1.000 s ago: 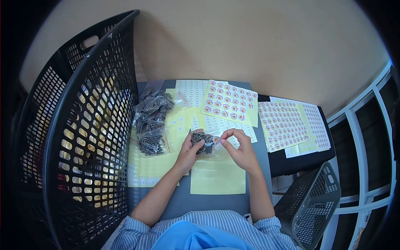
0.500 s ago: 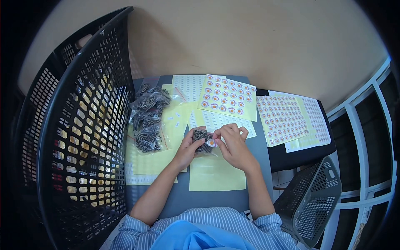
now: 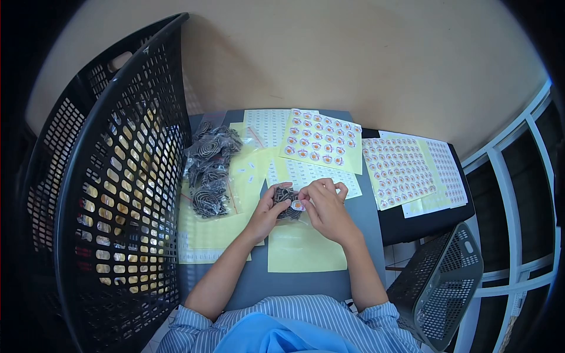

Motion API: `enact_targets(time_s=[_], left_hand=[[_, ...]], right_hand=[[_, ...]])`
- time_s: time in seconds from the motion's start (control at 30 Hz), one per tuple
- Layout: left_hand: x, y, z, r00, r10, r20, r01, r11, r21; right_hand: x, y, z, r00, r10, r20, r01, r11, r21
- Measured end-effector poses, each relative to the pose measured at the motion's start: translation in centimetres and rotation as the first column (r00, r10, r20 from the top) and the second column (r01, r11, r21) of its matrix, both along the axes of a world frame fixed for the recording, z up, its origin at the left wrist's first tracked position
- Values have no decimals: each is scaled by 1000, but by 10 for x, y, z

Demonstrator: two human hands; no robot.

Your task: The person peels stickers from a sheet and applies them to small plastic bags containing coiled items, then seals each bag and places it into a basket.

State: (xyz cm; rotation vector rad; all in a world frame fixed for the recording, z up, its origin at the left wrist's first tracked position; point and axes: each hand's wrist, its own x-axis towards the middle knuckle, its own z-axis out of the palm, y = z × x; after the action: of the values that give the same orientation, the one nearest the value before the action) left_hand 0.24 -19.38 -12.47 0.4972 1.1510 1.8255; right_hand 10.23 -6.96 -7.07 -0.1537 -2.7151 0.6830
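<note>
My left hand (image 3: 263,216) is closed around a small clear plastic bag (image 3: 287,213) of dark coiled pieces, its thumb pressing on the front. Against the bag's right side, my right hand (image 3: 331,213) pinches a round white sticker (image 3: 298,205) with an orange centre. Whether the whole sticker touches the plastic cannot be made out. Below the hands lies a pale yellow sheet (image 3: 308,253). More clear bags of dark coils (image 3: 210,176) are piled to the left of my left hand. Beyond my right hand is a sheet of round stickers (image 3: 321,138).
A tall black perforated basket (image 3: 115,194) rises at the left, with yellowish contents showing through its holes. Sheets of small labels (image 3: 268,120) lie at the table's back. More sticker sheets (image 3: 400,170) rest on a black surface at right, above a dark grey basket (image 3: 441,282).
The fingers of my right hand have shifted slightly left over the sticker, which now looks flatter against the bag. My left hand keeps its hold.
</note>
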Motion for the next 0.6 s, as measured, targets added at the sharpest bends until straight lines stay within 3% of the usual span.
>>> enact_targets(time_s=[0.17,0.23,0.4,0.5,0.57,0.6], left_hand=[[1,0,4,999,-5,-45,4,1000,-19],[2,0,6,979,-7,-202,-3,999,-51],[2,-1,8,960,16,-279,-26,999,-34],[3,-1,6,962,29,-270,-35,999,-18],[2,-1,6,968,31,-248,-32,999,-1],[2,-1,6,967,17,-254,-18,1000,-2]], right_hand=[[-1,-1,-3,1000,-9,-23,9,1000,28],[0,-3,-2,999,-21,-26,22,999,32],[-1,-6,-5,997,-59,-56,60,998,31],[-3,-7,-9,996,-87,12,88,996,-20],[-8,-10,-15,946,-239,-220,190,956,-221],[-7,-7,-19,958,-248,-141,211,949,-236]])
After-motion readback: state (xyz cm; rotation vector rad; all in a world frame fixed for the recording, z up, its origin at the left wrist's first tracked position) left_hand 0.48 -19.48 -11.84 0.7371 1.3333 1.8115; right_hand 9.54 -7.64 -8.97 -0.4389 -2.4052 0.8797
